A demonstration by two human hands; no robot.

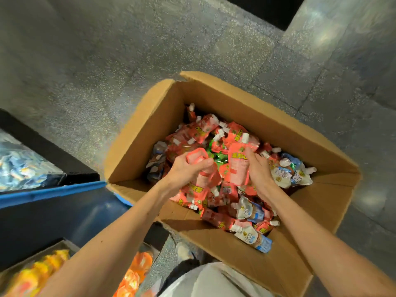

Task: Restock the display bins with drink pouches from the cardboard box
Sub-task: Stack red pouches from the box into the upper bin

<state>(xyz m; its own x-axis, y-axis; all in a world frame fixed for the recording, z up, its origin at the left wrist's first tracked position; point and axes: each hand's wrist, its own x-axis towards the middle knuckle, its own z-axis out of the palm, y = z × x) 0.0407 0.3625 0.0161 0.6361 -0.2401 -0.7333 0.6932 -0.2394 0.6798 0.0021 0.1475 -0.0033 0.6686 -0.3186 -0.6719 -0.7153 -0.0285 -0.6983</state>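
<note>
grey speckled floor (90,61), shoe (183,250)
</note>
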